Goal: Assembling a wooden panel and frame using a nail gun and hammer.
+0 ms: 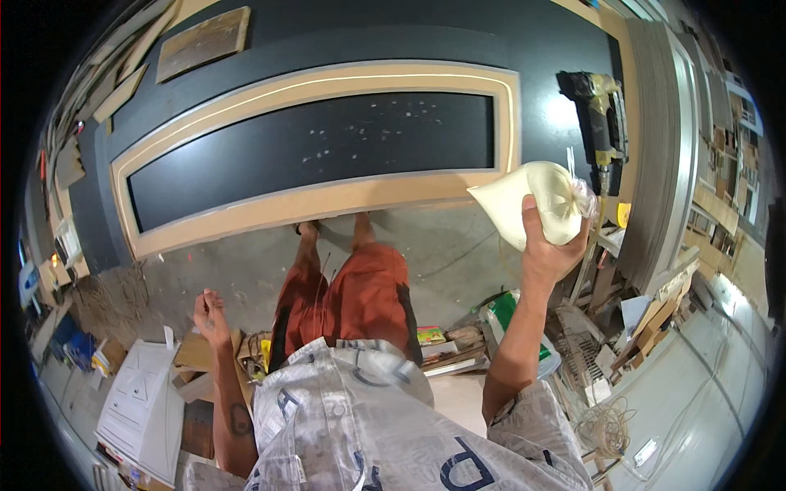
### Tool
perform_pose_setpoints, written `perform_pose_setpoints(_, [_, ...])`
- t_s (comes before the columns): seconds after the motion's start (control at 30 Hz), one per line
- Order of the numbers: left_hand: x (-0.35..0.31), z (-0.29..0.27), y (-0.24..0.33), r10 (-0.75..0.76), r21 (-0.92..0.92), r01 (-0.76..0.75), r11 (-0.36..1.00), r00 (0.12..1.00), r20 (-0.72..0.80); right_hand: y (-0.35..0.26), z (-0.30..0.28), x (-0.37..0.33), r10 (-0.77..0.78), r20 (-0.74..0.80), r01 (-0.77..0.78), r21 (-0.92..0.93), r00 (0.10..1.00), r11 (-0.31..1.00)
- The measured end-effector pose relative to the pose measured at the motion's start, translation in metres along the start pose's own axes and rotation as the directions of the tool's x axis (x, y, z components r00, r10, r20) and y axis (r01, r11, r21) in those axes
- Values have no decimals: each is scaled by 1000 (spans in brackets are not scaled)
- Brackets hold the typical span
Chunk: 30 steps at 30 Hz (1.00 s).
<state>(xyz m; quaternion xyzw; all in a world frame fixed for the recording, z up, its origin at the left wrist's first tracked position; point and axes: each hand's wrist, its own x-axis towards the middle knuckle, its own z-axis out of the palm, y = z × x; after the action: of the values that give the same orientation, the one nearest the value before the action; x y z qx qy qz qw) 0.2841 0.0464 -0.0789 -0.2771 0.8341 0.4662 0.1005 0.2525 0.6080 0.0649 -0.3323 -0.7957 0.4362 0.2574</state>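
My right hand [553, 255] is wrapped round a clear plastic bag of cream-coloured glue [536, 192], knotted at one end. The bag's pointed corner faces left, over the near right corner of a long tan frame with grey edges [360, 193]. A thin pale bead of glue [327, 79] runs along the frame's far side and down its right end. The frame lies on a dark tabletop [368, 34]. My left hand [212, 317] hangs low to the left, away from the frame, fingers curled in with nothing visible in them.
A nail gun [602, 114] with a hose lies at the table's right end. At the far left rests a wood board [203, 44]. Stacked grey panels [655, 147] stand to the right. A white cabinet [141, 405], scraps and coiled cord [607, 427] lie behind me.
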Motion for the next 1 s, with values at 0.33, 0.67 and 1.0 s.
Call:
perform_pose_setpoints(0.33, [-23, -33, -37, -33, -6, 33, 999, 992, -123, -24, 48, -25, -147, 157, 144, 28, 977, 989])
perform_pose_setpoints(0.67, [-41, -64, -78, -178, -148, 152, 977, 966, -186, -59, 100, -56, -164, 247, 165, 16, 955, 986])
perform_pose_setpoints(1.0, [-51, -90, -102, -265, -156, 229, 961, 925, -272, -93, 155, -83, -305, 407, 311, 54, 861, 949])
